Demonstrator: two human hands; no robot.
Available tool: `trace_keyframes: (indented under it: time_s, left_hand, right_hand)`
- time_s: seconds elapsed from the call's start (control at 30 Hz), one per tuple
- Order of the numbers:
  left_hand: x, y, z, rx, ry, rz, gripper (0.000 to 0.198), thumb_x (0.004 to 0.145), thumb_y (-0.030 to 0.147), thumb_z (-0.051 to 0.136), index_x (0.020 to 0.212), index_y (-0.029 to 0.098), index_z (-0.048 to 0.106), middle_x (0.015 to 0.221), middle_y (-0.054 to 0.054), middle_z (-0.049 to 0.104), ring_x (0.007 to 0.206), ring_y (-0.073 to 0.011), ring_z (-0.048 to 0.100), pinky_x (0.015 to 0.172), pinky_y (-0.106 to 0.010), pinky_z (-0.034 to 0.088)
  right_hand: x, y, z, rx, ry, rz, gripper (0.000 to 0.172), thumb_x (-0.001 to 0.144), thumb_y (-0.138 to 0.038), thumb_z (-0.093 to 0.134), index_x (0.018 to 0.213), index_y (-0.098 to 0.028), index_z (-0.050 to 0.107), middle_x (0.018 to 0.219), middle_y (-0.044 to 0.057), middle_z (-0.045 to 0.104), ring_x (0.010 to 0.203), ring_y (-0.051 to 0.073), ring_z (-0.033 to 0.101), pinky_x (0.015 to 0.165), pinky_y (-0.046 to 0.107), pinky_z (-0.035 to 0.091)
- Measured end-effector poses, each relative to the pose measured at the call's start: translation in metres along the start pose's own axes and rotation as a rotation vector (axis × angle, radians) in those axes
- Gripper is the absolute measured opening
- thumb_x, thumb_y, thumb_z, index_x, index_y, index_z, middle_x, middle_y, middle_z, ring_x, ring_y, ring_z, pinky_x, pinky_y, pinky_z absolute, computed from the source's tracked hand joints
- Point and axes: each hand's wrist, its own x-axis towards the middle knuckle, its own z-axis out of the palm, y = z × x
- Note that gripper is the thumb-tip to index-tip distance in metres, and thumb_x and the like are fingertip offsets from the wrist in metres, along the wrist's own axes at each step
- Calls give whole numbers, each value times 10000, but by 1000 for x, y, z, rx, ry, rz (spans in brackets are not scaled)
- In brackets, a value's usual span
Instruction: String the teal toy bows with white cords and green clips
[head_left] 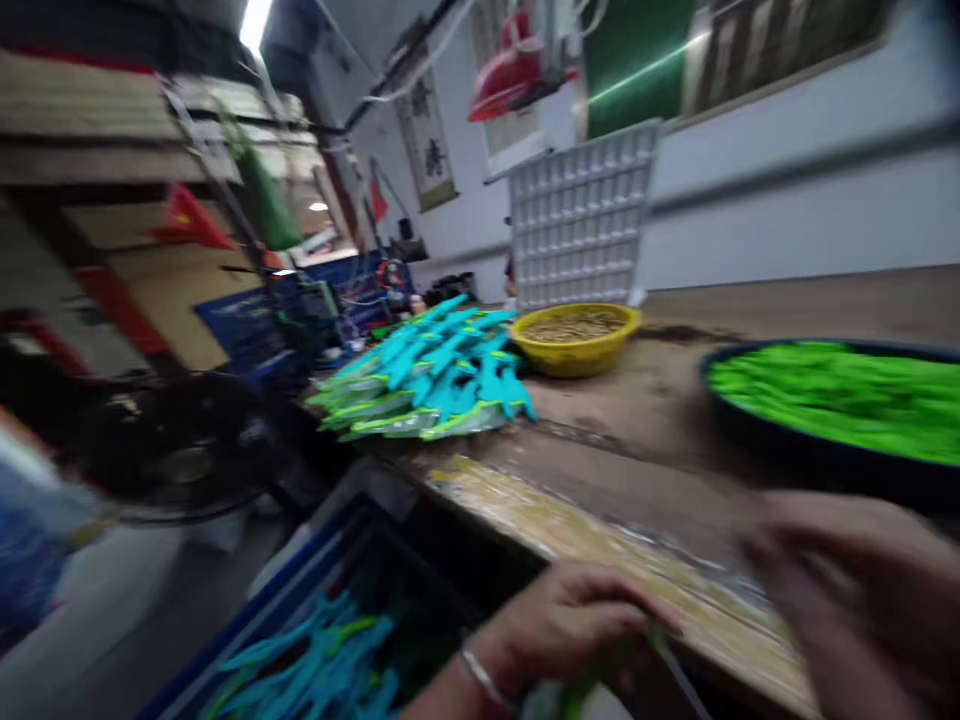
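Note:
My left hand (577, 620) is at the bottom middle, by the front edge of a worn wooden workbench (600, 480). Its fingers curl round a small green piece (581, 690) that is too blurred to name. A thin bracelet circles that wrist. My right hand (862, 590) is at the bottom right over the bench edge, badly smeared by motion, so its fingers do not show. A pile of cyan and green plastic parts (435, 380) lies on the bench further left.
A yellow bowl (574, 340) of brownish small parts stands behind the pile. A dark tray (825, 410) of bright green parts sits at the right. A blue crate (315, 640) with cyan parts is below the bench. A white moulded tray (581, 215) leans on the wall.

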Motion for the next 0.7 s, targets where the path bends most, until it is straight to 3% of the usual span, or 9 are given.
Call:
trace_keyframes:
  time_s: [0.1, 0.2, 0.3, 0.43, 0.57, 0.7]
  left_hand:
    - [-10, 8, -2, -60, -78, 38, 318, 630, 400, 903, 752, 150, 749, 682, 7, 627, 513, -89, 565, 496, -191, 478]
    - [-5, 8, -5, -79, -141, 75, 221, 712, 327, 875, 711, 160, 730, 679, 19, 600, 555, -82, 545, 536, -179, 466]
    - [1, 3, 0, -47, -159, 143, 190, 778, 330, 831, 736, 168, 742, 746, 4, 594, 633, -114, 573, 593, -214, 484]
    - [7, -3, 8, 27, -142, 204, 146, 819, 334, 797, 790, 194, 768, 837, -15, 614, 729, -147, 583, 647, -241, 494]
    - [12, -6, 11, 102, -106, 242, 96, 837, 309, 783, 819, 215, 786, 858, -21, 646, 833, -165, 599, 760, -248, 493]
    - [15, -7, 14, 171, -107, 223, 85, 858, 287, 758, 834, 212, 788, 858, -32, 670, 827, -173, 614, 754, -254, 497]
  right_hand:
    - [-19, 2, 1, 48, -105, 119, 202, 952, -290, 534, 768, -219, 581, 685, 12, 599, 619, 155, 577, 555, 242, 446]
    - [-44, 17, 14, 167, -136, 233, 192, 935, -197, 524, 745, -196, 548, 670, -10, 566, 627, 136, 565, 579, 221, 443]
    - [-66, 25, 18, 202, -59, 95, 161, 948, -123, 503, 809, -192, 546, 768, 9, 570, 707, 136, 581, 639, 224, 459]
    - [-79, 25, 1, 237, -26, -56, 172, 935, -46, 506, 963, -199, 579, 1021, 64, 621, 935, 155, 640, 788, 237, 512]
    - [-78, 24, -20, 342, -105, 44, 166, 926, -52, 540, 942, -201, 611, 967, 38, 665, 909, 140, 662, 807, 227, 513]
    - [-79, 22, -31, 433, -149, 181, 118, 901, -92, 588, 848, -189, 627, 936, 28, 669, 888, 138, 656, 810, 228, 494]
